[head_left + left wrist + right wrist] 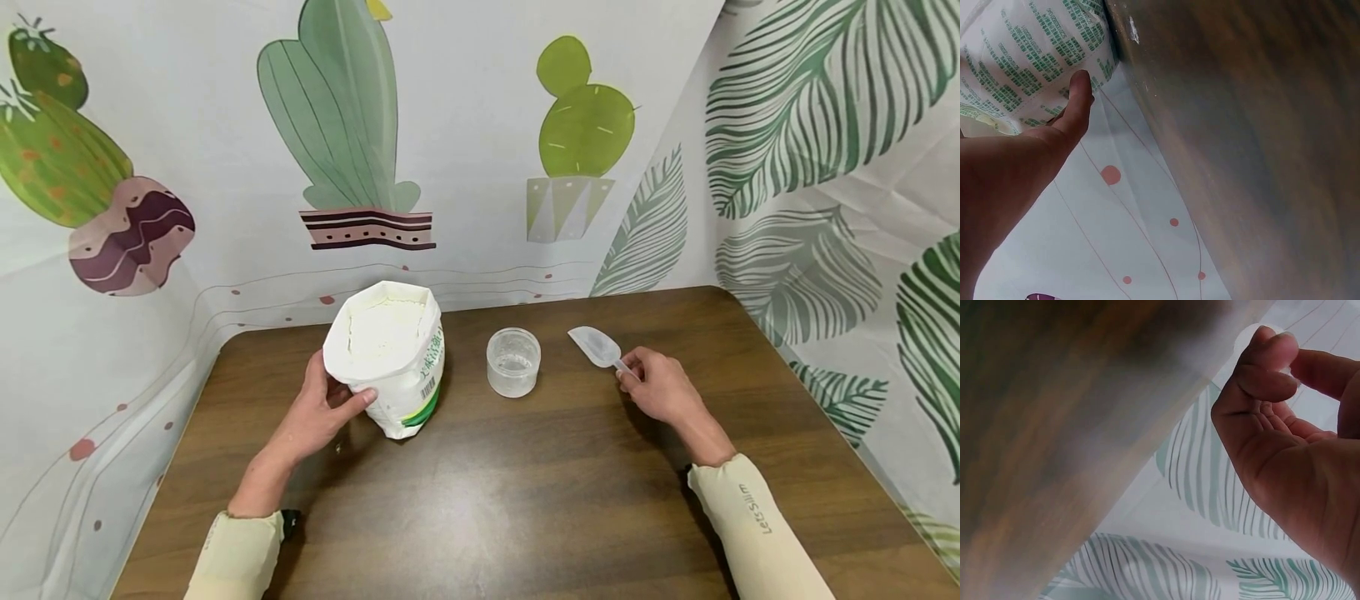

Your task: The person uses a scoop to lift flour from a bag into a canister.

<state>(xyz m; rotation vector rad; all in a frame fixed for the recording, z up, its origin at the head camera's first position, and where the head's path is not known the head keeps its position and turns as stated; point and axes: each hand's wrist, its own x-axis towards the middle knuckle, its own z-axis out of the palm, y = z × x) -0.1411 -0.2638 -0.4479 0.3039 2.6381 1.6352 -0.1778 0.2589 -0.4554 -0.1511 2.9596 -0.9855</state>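
Observation:
A white bag of flour (397, 396) with green print stands at the left of the table, its top open and pale powder filling it. My left hand (321, 412) grips its left side, thumb at the front; the other fingers are partly hidden. The left wrist view shows the printed side of the bag (1029, 59) by my left hand (1041, 134). On the right, my right hand (660, 385) pinches the handle of a translucent scoop (597, 346), whose blade points to the far left. Curled fingers of my right hand (1285, 425) show in the right wrist view.
Between the bag and the scoop stands a round clear plastic tub (513, 364). All of it is on a brown wooden table (480, 517). Behind the table hangs a white cloth (480, 150) printed with cacti and leaves, close to its far edge.

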